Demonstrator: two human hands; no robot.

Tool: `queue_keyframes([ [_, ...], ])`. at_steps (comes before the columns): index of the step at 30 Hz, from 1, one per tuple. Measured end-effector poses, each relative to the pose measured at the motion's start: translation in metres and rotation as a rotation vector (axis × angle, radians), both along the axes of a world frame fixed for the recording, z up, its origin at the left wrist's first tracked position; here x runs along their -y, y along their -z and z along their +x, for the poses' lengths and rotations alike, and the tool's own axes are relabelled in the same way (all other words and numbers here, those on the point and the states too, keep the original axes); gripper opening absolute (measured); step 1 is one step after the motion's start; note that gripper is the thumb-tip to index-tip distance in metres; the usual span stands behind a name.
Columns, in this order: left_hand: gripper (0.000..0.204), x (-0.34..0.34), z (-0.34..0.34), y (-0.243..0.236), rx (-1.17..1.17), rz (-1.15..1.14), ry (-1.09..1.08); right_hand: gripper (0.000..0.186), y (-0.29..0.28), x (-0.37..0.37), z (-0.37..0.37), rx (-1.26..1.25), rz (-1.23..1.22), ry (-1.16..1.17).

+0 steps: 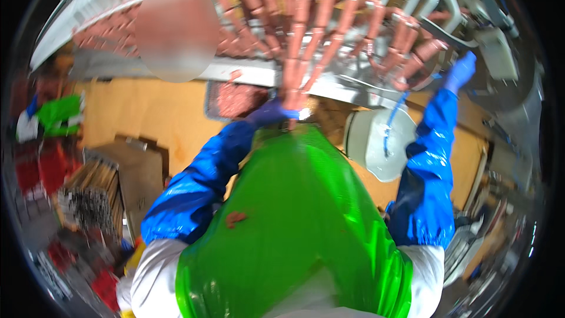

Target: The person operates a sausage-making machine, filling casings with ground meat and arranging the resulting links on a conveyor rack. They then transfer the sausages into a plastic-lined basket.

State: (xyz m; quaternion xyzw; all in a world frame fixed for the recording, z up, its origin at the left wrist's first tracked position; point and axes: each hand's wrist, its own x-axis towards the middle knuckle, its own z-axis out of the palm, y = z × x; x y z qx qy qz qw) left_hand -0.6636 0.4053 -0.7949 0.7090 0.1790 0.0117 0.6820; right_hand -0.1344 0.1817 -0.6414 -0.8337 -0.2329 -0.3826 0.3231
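Pink sausage links [298, 29] hang in long strings from a row of hooks. My left hand [272, 111], in a blue-violet glove, is closed round the lower ends of several strings just in front of my green apron [294, 218]. Stretched out to the far right, my right hand [461, 73] is beside the metal machine parts, near the last sausages [424, 56] on that side. Motion smears its fingers, so their pose cannot be made out. A scrap of pink meat [235, 219] sticks to the apron.
Below the metal rail [247, 72] stands a grey crate [210, 103] holding pink meat. A white tub [385, 141] with a blue hose or cord in it is between my arms. Stacked cardboard [91, 194] is at left. A white block [497, 53] hangs at upper right.
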Motion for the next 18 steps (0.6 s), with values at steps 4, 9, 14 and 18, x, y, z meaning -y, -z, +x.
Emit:
queue_keyframes([
  [4,0.048,-0.022,-0.006,-0.018,-0.443,0.169,0.082,0.039,0.006,-0.038,-0.033,-0.800,0.826,-0.454],
  [9,0.051,-0.037,-0.005,-0.015,-0.309,0.219,0.022,0.038,0.023,-0.038,-0.089,-1.050,0.888,-0.642],
  [14,0.048,-0.051,0.016,-0.002,-0.246,0.380,0.094,0.035,0.047,0.010,-0.077,-0.956,0.794,-0.603],
  [18,0.057,-0.055,0.021,0.015,-0.373,0.391,0.134,0.036,0.032,0.019,-0.074,-0.719,0.791,-0.287],
])
